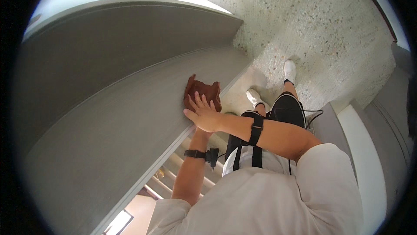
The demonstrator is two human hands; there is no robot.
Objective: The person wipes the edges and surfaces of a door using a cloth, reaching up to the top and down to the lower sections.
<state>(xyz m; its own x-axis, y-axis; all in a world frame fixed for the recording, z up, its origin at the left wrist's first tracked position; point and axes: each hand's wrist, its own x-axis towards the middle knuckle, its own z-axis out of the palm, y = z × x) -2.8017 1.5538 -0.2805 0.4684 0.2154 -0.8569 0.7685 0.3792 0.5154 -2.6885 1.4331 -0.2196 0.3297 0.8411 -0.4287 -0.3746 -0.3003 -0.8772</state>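
A reddish-brown cloth (207, 88) lies crumpled on a wide grey ledge (136, 111), with its upper edge raised in uneven folds. My right hand (205, 116) reaches across my body and rests on the near part of the cloth, palm down, fingers spread. Only the wrist end of my left hand (202, 132) shows. The rest is hidden beneath my right hand and the cloth, so its grip cannot be seen. A black strap (195, 154) with a small black device (212, 157) circles my left forearm, and another black strap (256, 130) circles my right forearm.
A grey upright panel (130, 36) rises along the ledge's far side. Below the near edge, pale bars or steps (166, 174) show at a lower level. My white shoes (290, 71) stand on a speckled floor (309, 23). A thin black cable (314, 111) loops beside my leg.
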